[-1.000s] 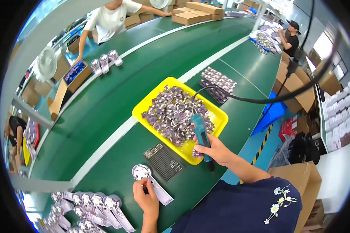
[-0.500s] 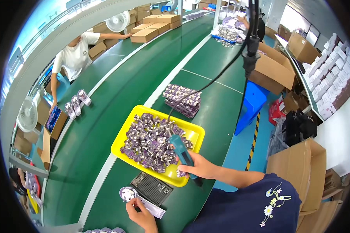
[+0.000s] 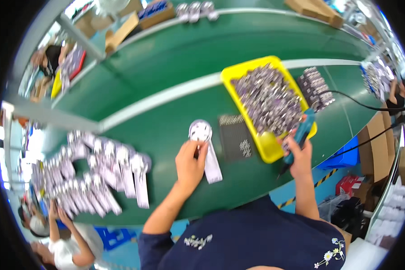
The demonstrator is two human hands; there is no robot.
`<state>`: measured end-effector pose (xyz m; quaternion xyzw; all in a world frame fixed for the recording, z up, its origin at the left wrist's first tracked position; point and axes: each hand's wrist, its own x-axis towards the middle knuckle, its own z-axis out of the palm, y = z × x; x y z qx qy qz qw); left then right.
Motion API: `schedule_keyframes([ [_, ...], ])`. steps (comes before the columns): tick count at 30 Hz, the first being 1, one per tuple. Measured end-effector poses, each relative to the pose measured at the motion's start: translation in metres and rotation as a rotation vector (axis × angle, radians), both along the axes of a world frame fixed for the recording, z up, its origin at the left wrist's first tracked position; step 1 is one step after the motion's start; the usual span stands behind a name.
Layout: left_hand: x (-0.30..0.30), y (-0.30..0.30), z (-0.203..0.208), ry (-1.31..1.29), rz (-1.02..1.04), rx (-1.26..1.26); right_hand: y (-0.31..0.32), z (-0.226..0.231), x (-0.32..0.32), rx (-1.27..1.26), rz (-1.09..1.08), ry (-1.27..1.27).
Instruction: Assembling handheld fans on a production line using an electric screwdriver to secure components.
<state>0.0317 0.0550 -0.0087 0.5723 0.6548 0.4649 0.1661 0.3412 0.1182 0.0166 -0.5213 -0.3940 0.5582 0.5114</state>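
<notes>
The fingers of the left hand (image 3: pixel 190 164) curl together at the round end of a pale strip-shaped piece (image 3: pixel 214 166), which lies flat on the green table (image 3: pixel 175 118), probably to steady it; whether they pinch something small is unclear. The fingers of the right hand (image 3: pixel 301 157) close around a teal power screwdriver (image 3: pixel 298 138), seemingly kept at the ready. Between both hands' fingers sits a dark perforated plate (image 3: pixel 231 138); just beyond the right ones, a yellow tray (image 3: pixel 268 154), likely for short reaching.
</notes>
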Motion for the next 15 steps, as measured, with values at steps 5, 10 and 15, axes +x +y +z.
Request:
schedule_keyframes([
  [5,-0.010,-0.022,0.008,0.002,0.048,0.013,0.014,0.016,-0.015,-0.021,-0.053,-0.018],
  [10,-0.018,-0.037,0.007,-0.151,0.050,-0.056,-0.005,0.025,-0.057,-0.027,0.060,0.068],
  [15,-0.023,-0.050,0.001,-0.253,-0.010,-0.130,-0.043,0.013,-0.125,-0.164,0.293,0.182],
])
